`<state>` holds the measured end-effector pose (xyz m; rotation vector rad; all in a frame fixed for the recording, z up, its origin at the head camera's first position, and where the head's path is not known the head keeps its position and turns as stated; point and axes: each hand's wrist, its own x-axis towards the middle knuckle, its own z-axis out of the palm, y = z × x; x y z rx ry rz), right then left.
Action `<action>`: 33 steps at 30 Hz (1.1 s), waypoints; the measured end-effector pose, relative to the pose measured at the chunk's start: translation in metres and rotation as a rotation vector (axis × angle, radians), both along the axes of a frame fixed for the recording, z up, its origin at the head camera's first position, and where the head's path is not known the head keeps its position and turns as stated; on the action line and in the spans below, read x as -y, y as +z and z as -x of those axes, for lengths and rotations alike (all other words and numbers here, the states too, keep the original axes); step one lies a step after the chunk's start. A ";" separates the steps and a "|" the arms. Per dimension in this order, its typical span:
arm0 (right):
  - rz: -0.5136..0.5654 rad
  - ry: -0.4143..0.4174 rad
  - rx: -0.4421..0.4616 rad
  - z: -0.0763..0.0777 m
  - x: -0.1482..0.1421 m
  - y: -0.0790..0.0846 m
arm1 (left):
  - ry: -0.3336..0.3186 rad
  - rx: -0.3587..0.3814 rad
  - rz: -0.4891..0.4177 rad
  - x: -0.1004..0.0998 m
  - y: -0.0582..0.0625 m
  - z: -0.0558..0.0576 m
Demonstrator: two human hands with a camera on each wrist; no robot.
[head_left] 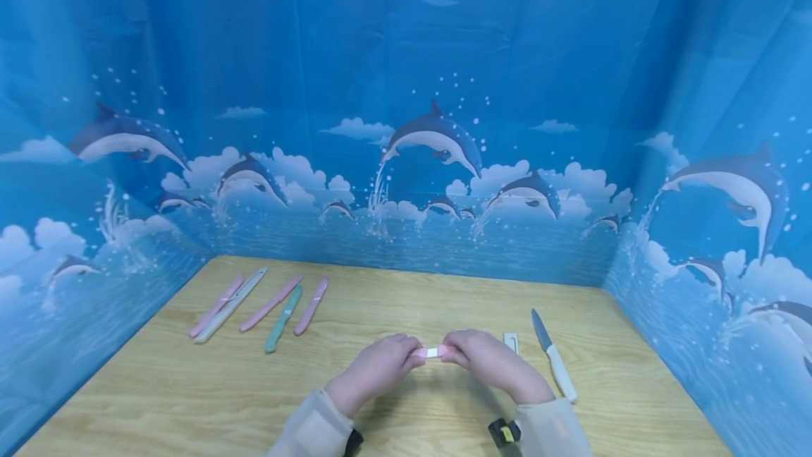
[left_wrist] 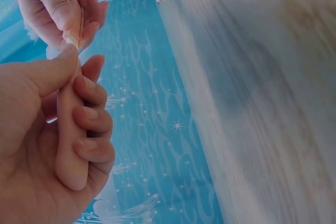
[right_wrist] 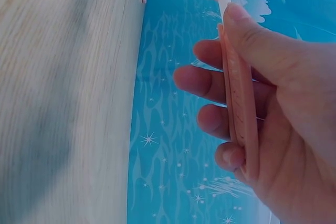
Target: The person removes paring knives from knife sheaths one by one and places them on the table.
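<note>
Both hands hold a pink knife with a pink sheath above the table's near middle. My left hand has its fingers curled round the rounded pink handle. The long pink sheath lies in my right hand, with the thumb pressed along it. Between the two hands a short white strip shows; I cannot tell whether it is blade or band. Right of the hands lies a white-handled knife, its dark blade bare. Beyond the right hand, a white flat piece is partly hidden.
At the table's left lie several sheathed knives: a white one, a green one and pink ones, such as this pink knife. Blue dolphin-print curtains enclose the wooden table at the back and sides.
</note>
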<state>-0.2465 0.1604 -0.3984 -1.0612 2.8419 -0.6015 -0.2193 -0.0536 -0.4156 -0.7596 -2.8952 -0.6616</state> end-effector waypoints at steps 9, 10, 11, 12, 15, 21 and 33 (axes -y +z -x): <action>-0.001 -0.005 -0.002 0.001 -0.001 -0.001 | 0.006 0.012 0.000 0.000 0.000 0.000; 0.000 -0.005 -0.003 0.001 -0.001 -0.001 | 0.005 0.011 0.000 0.000 0.000 0.000; 0.003 -0.004 -0.004 0.001 -0.002 -0.001 | 0.006 0.012 -0.001 0.000 0.000 0.000; 0.005 -0.003 -0.006 0.000 -0.002 -0.001 | 0.007 0.014 -0.002 0.000 0.000 0.000; 0.009 0.000 -0.013 0.001 -0.002 -0.001 | 0.011 0.013 -0.007 0.000 -0.001 0.001; 0.008 0.003 -0.018 0.001 -0.003 0.000 | 0.017 0.016 -0.008 0.000 -0.001 0.001; 0.001 -0.002 -0.036 0.002 -0.003 0.000 | 0.022 0.016 -0.004 0.001 0.002 0.000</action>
